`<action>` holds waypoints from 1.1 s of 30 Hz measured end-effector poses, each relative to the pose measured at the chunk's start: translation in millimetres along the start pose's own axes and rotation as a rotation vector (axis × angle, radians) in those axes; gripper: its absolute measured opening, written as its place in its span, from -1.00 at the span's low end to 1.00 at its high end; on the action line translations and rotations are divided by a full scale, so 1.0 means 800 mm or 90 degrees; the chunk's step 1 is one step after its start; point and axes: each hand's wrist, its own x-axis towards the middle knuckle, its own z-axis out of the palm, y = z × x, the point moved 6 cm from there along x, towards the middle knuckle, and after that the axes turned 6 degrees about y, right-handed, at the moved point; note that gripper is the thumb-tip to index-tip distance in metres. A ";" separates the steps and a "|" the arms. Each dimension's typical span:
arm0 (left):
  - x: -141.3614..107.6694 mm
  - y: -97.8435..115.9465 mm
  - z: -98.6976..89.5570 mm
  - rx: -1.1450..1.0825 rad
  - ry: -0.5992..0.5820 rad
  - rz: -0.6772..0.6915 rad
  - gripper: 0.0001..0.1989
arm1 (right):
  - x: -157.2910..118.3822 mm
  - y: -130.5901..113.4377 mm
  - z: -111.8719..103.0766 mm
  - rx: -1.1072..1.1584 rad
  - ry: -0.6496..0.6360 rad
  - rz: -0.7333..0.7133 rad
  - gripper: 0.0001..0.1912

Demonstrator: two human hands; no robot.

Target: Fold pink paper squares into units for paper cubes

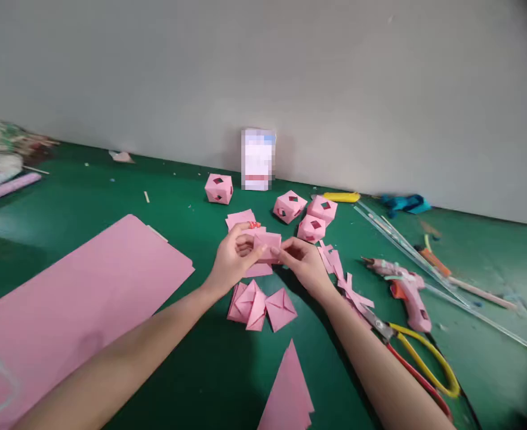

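Note:
Between my two hands is a small folded piece of pink paper (pixel 268 240), held up above the green table. My left hand (pixel 236 254) grips its left side, thumb in front and fingers behind. At its right edge, my right hand (pixel 302 261) pinches the paper between thumb and fingers. Flat pink paper pieces (pixel 240 218) lie behind and beneath my hands. Nearer to me rests a small pile of folded pink squares (pixel 249 303), with one more folded square (pixel 282 309) beside it. Pink triangular paper (pixel 287 388) lies at the front.
Several pink paper cubes with cut openings (pixel 219 189) stand toward the wall, near a propped phone-like object (pixel 258 159). Large pink sheets (pixel 93 298) cover the left. On the right lie paper strips (pixel 335 263), scissors (pixel 424 358), a glue gun (pixel 409 289), clear glue sticks (pixel 406 248) and a yellow cutter (pixel 341 196).

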 end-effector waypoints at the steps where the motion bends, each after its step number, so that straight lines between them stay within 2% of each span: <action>1: 0.000 0.000 0.000 0.007 0.002 0.002 -0.52 | 0.000 0.001 0.000 -0.001 -0.001 0.002 -0.63; 7: -0.002 0.002 0.000 0.017 -0.007 0.007 -0.52 | 0.000 0.002 0.002 -0.001 -0.015 -0.003 -0.65; 13: -0.003 0.000 0.004 -0.022 -0.037 -0.007 -0.43 | -0.001 -0.001 0.004 -0.024 -0.020 -0.006 -0.63; 24: -0.002 -0.003 0.000 0.051 -0.037 0.023 -0.49 | -0.003 -0.012 0.004 -0.015 0.003 -0.059 -0.69; 33: -0.003 -0.001 0.002 0.049 -0.053 0.034 -0.53 | -0.004 -0.013 0.003 0.010 0.003 -0.051 -0.70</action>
